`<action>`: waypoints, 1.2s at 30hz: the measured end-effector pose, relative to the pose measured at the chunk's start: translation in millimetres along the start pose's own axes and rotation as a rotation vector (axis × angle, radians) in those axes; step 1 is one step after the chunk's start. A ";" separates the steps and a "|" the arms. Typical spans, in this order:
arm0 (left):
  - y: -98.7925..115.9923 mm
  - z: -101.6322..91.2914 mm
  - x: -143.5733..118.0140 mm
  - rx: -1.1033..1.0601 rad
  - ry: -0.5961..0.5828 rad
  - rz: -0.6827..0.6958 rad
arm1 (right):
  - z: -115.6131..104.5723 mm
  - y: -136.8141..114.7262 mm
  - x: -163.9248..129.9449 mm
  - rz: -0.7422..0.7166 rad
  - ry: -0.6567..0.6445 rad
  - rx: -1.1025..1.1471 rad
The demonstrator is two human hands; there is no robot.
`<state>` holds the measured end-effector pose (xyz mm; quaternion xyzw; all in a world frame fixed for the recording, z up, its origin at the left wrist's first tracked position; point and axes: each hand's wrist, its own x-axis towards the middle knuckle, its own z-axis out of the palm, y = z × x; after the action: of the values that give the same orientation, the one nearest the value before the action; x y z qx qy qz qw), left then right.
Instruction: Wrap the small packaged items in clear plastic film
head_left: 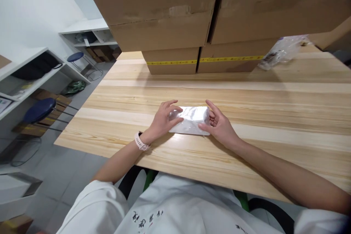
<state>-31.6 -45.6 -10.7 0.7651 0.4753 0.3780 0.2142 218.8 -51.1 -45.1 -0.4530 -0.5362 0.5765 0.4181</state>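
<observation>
Left hand [164, 119] grips the left end of a white plastic-wrapped packet [190, 120], fingers curled over its top and thumb pressed against the near side. Right hand [218, 124] cups the right end, fingers half open and touching the wrap, thumb at the near lower corner. Packet lies flat on the wooden table [274, 117], held between both hands, near the front edge and roughly centred in front of the person. Pale pink watch [141, 142] on the left wrist. Behind the packet, well apart: stacked cardboard boxes [175, 25], the lower ones banded with yellow tape [203, 60]. Crumpled clear plastic bag [282, 49] sits at the right of the boxes on the table. Left of the table: white shelving [35, 69] and blue stools [40, 109] on a grey floor
</observation>
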 end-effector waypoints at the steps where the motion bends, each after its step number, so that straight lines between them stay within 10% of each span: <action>1: 1.6 1.9 0.1 -0.017 0.035 -0.009 | 0.1 -2.1 0.8 0.016 0.009 0.038; 12: 12.4 4.3 11.6 -0.882 0.310 -0.617 | 1.7 -15.9 -1.6 0.060 -0.014 0.198; 23: 12.5 -14.8 18.0 -0.524 0.506 -0.364 | -4.5 -17.4 5.2 0.209 -0.033 0.280; 28: 2.9 -48.2 22.6 -0.883 0.025 -0.711 | -25.0 -23.9 14.9 0.237 -0.192 0.310; 36: 3.3 -31.5 10.2 -1.172 -0.131 -0.676 | -30.3 -30.4 21.1 0.191 -0.083 0.359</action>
<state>-51.7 -39.1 14.9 0.3533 0.3911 0.4383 0.7281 243.0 -21.2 -16.7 -0.3958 -0.3962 0.7181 0.4131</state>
